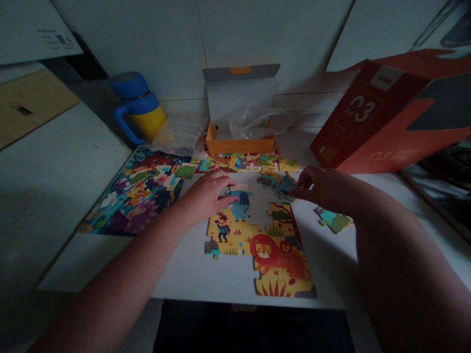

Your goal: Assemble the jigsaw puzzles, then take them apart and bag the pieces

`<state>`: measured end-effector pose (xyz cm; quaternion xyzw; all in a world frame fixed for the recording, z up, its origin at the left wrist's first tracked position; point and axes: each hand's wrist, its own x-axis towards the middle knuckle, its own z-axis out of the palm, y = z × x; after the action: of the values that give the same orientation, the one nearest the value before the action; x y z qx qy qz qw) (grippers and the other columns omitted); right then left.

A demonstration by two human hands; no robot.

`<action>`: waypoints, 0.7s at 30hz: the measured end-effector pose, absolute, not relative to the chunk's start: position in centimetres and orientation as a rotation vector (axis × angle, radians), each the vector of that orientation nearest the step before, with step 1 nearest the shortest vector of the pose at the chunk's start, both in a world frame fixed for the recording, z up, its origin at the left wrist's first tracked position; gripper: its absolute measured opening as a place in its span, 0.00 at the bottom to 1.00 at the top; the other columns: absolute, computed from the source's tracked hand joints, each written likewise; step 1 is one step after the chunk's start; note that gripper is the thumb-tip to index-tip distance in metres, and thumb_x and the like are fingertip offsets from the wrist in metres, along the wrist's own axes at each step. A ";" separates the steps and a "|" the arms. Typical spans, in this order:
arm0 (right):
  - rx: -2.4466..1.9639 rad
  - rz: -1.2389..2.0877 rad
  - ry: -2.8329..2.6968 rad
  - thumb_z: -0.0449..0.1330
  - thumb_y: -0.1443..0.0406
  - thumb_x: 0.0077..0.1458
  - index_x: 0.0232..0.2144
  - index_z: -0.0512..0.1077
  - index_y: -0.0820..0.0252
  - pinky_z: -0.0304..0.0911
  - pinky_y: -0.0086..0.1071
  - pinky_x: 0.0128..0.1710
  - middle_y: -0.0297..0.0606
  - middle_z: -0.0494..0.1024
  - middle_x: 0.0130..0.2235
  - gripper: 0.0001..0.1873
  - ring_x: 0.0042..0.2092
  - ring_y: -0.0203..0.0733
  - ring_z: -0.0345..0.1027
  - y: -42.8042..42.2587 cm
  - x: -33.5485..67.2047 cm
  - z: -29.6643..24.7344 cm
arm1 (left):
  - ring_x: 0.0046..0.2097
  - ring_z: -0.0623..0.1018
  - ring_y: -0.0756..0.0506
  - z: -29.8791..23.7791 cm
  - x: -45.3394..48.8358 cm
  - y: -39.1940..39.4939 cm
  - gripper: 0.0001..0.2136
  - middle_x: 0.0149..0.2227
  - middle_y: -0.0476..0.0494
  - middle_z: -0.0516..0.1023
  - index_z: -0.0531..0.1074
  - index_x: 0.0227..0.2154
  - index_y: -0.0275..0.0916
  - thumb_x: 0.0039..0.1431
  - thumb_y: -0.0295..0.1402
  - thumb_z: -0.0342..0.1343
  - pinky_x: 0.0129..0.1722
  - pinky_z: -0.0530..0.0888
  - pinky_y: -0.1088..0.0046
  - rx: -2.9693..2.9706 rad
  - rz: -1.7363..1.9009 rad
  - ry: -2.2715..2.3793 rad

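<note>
A partly joined jigsaw (272, 255) with a lion and a blue elephant lies on the white table (198, 274). My left hand (208, 193) rests on its upper left part, fingers curled on a pale puzzle piece (238, 188) beside the elephant. My right hand (318, 189) pinches a blue-green puzzle piece (285, 185) at the jigsaw's upper right. A strip of joined pieces (250, 163) runs along the top. One loose piece (333, 219) lies to the right, under my right forearm's edge.
A finished colourful picture board (136, 193) lies at the left. Behind stand a blue and yellow mug (142, 110), crumpled clear plastic bags (257, 121), an open orange puzzle box (239, 142) and a big red carton (379, 122). The table's front edge is close to me.
</note>
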<state>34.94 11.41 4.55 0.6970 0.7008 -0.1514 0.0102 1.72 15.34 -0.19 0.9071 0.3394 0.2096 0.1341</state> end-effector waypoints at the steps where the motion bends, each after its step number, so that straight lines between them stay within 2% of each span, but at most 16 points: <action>1: 2.187 -0.506 2.232 0.66 0.49 0.59 0.35 0.75 0.56 0.59 0.35 0.29 0.40 0.82 0.33 0.16 0.29 0.43 0.72 11.4 34.8 4.7 | 0.57 0.79 0.40 -0.2 1.7 15.3 0.14 0.51 0.43 0.80 0.78 0.49 0.42 0.64 0.37 0.71 0.64 0.73 0.55 2.631 0.605 0.983; 4: 2.232 -0.603 2.342 0.63 0.51 0.62 0.33 0.74 0.55 0.57 0.34 0.28 0.39 0.82 0.32 0.15 0.29 0.42 0.71 11.5 34.3 4.7 | 0.57 0.79 0.39 -0.1 1.8 15.2 0.14 0.51 0.42 0.80 0.78 0.49 0.41 0.64 0.36 0.71 0.63 0.73 0.55 2.626 0.607 0.989; 6: 2.249 -0.751 2.425 0.63 0.52 0.62 0.37 0.75 0.55 0.59 0.34 0.27 0.40 0.82 0.33 0.13 0.30 0.42 0.72 11.5 33.9 4.3 | 0.56 0.79 0.39 0.0 1.8 15.1 0.14 0.51 0.41 0.80 0.78 0.49 0.41 0.64 0.36 0.71 0.61 0.75 0.57 2.621 0.608 0.994; 8: 2.230 -1.005 2.503 0.63 0.54 0.62 0.47 0.75 0.55 0.62 0.33 0.28 0.40 0.84 0.38 0.15 0.33 0.44 0.76 11.4 33.3 3.7 | 0.55 0.79 0.39 0.1 1.8 15.1 0.14 0.51 0.41 0.79 0.77 0.49 0.41 0.64 0.35 0.71 0.58 0.77 0.58 2.618 0.602 1.001; 10: 2.149 -1.281 2.527 0.63 0.58 0.62 0.60 0.69 0.52 0.68 0.34 0.31 0.41 0.85 0.44 0.25 0.37 0.45 0.80 11.1 32.5 3.2 | 0.54 0.79 0.39 0.2 1.8 15.1 0.13 0.50 0.41 0.79 0.77 0.49 0.42 0.64 0.35 0.70 0.57 0.77 0.58 2.619 0.594 1.001; 12: 2.016 -1.480 2.491 0.62 0.60 0.62 0.68 0.64 0.48 0.71 0.36 0.34 0.41 0.84 0.48 0.33 0.37 0.45 0.81 10.6 31.5 3.2 | 0.55 0.79 0.39 0.2 1.8 15.2 0.12 0.50 0.41 0.78 0.77 0.48 0.42 0.65 0.35 0.70 0.57 0.77 0.58 2.621 0.587 0.998; 14: 1.903 -1.530 2.451 0.60 0.61 0.63 0.67 0.66 0.47 0.72 0.36 0.34 0.40 0.84 0.47 0.30 0.35 0.44 0.80 10.0 30.5 3.7 | 0.55 0.79 0.39 0.2 1.9 15.2 0.12 0.50 0.40 0.78 0.77 0.48 0.41 0.64 0.34 0.69 0.57 0.77 0.57 2.621 0.586 0.992; 18: 1.779 -1.142 2.517 0.60 0.58 0.64 0.54 0.77 0.50 0.65 0.34 0.34 0.36 0.84 0.39 0.18 0.34 0.42 0.75 9.3 29.1 5.0 | 0.56 0.78 0.39 0.1 1.9 15.2 0.12 0.51 0.41 0.78 0.77 0.48 0.42 0.64 0.32 0.69 0.59 0.76 0.57 2.612 0.594 0.989; 21: 1.773 -1.015 2.529 0.60 0.58 0.64 0.54 0.79 0.50 0.62 0.35 0.35 0.35 0.83 0.37 0.18 0.34 0.42 0.73 9.3 28.9 5.2 | 0.57 0.78 0.39 0.1 1.8 15.1 0.12 0.51 0.41 0.78 0.77 0.49 0.42 0.65 0.32 0.69 0.60 0.76 0.57 2.615 0.585 0.976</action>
<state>28.86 9.33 5.20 0.5445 0.7767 -0.3118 -0.0549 1.83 15.13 0.14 0.9074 0.3386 0.2030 0.1443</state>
